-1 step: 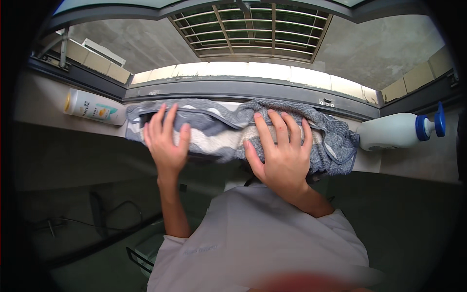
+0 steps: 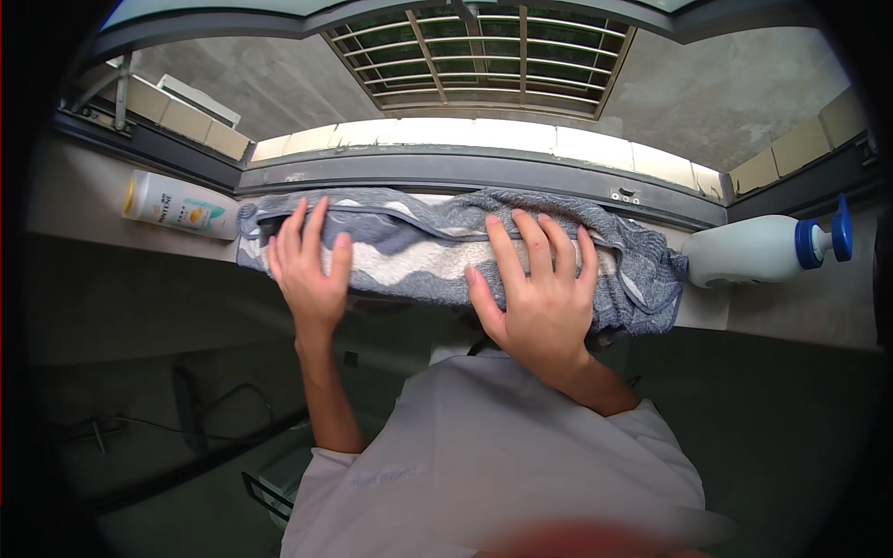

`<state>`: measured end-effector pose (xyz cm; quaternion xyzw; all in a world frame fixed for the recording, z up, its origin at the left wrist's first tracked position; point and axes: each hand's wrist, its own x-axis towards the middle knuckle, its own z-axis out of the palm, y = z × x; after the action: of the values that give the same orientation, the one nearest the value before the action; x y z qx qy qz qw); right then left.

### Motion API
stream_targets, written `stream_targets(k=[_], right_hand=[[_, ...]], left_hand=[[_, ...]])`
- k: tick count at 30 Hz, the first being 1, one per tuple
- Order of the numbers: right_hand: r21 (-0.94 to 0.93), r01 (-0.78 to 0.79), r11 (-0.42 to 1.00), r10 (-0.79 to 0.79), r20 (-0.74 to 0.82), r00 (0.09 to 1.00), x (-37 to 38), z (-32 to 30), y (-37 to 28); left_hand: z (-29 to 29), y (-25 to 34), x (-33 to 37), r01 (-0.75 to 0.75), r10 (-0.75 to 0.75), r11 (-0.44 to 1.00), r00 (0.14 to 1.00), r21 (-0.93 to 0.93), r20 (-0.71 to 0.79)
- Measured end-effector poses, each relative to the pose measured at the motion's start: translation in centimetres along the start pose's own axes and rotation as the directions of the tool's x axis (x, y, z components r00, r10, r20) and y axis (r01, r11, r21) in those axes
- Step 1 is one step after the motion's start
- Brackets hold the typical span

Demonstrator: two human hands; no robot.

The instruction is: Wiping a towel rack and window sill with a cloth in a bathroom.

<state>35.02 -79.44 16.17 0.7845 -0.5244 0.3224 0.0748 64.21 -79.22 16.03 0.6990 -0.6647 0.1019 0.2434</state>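
Note:
A grey-and-white patterned towel (image 2: 400, 260) lies along the window sill, bunched in folds at its right end. My left hand (image 2: 312, 270) rests on the towel's left part, fingers spread and pointing away from me. On the right part lies my right hand (image 2: 544, 288), its fingers stretched out and the thumb apart. Neither hand grips the cloth. A dark gap shows under a fold beside the left fingertips; what is in there I cannot make out.
A white bottle with a yellow cap (image 2: 181, 205) lies on its side left of the towel. To the right lies a white pump bottle (image 2: 744, 251) with a blue head. Behind runs the grey window frame (image 2: 446, 172); a barred window (image 2: 479, 56) is beyond.
My left hand has shifted slightly to the left, and the towel's left part with it. The middle of the towel is now drawn out straighter. My right hand has stayed put.

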Motion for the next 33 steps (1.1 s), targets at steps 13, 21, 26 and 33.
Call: stream_targets(k=[13,21,26,33], right_hand=[[0.117,0.128,0.985,-0.138,0.080,0.987,2.2,3.3,-5.6],[0.305,0.146,0.941,-0.179,0.083,0.980,1.8,2.9,-5.0],[0.167,0.004,0.986,-0.021,0.099,0.995,0.8,-1.0,0.5],[0.038,-0.014,0.999,0.013,0.030,0.999,0.5,-1.1,0.6]], left_hand=[[0.4,-0.7,0.2,0.032,-0.031,0.999,0.999,0.006,-0.028],[0.2,-1.5,0.1,0.034,-0.035,0.999,0.999,-0.023,-0.020],[0.0,-1.6,0.0,0.062,-0.063,0.998,0.997,-0.024,-0.040],[0.1,-0.9,-0.2,0.039,-0.038,0.999,0.998,0.021,-0.058]])
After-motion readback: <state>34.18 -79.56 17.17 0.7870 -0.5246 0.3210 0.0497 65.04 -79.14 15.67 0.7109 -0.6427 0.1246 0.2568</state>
